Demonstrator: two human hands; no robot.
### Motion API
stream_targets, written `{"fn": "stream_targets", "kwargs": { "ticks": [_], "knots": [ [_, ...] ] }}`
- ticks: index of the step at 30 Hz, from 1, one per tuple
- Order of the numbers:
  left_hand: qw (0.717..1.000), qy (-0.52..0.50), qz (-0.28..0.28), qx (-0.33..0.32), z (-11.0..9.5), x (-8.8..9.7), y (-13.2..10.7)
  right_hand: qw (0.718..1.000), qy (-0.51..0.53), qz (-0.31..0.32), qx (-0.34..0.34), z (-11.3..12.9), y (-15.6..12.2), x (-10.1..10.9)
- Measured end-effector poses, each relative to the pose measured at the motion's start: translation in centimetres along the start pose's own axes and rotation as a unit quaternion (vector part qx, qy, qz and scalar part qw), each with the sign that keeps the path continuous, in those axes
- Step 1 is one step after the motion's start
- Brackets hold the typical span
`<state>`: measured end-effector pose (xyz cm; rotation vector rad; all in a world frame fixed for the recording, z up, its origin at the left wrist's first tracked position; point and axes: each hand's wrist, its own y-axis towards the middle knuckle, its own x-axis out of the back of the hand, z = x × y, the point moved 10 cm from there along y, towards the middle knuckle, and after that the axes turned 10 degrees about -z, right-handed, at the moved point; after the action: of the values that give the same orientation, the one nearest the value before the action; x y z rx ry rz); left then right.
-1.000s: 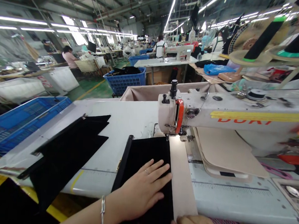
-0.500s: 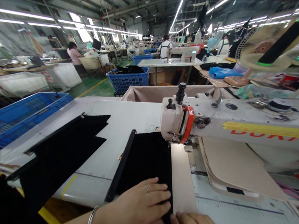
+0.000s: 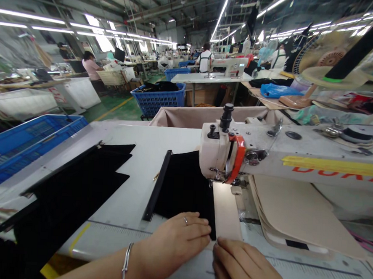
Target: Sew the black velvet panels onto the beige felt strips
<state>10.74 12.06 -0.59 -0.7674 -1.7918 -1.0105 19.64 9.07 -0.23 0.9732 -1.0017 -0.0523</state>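
A black fabric panel (image 3: 183,185) with a dark stiff strip (image 3: 157,186) along its left edge lies on the sewing machine table, its far right corner under the machine head (image 3: 215,152). Beside its right edge runs a beige strip of fabric (image 3: 227,215), which reaches the lit needle area. My left hand (image 3: 180,242), with a ring and bracelet, rests flat on the near end of the black panel, fingers stretched out. On the near end of the beige strip, my right hand (image 3: 250,265) has its fingers closed together over the edge; its thumb is partly hidden.
More black pieces (image 3: 76,191) lie at the left of the table. Beige panels (image 3: 298,213) are stacked under the machine arm. A blue crate (image 3: 31,142) stands at the left, and a beige fabric-sided bin (image 3: 181,116) behind the table. Other people work farther back.
The black panel and beige strip have moved away from me, farther under the machine head. Both hands have travelled forward with them, and more of my right hand now shows.
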Motion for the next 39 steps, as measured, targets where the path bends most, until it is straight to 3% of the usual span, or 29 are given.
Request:
{"fn": "stream_targets", "kwargs": {
  "ticks": [9,19,29,39],
  "knots": [
    [0.998,0.056,-0.008,-0.006,3.1,-0.3,1.9,0.998,0.008,0.036,-0.046,-2.0,2.0,-1.2],
    [0.997,0.059,-0.04,0.011,7.2,-0.1,4.1,0.988,-0.044,0.128,-0.07,-4.4,3.2,-4.6],
    [0.993,0.053,-0.068,0.077,10.8,-0.5,5.8,0.983,-0.061,0.146,-0.093,-5.9,3.9,-6.1],
    [0.988,0.049,-0.102,0.108,11.7,-0.3,5.6,0.984,-0.036,0.129,-0.121,-6.1,4.4,-6.1]
  ]
}}
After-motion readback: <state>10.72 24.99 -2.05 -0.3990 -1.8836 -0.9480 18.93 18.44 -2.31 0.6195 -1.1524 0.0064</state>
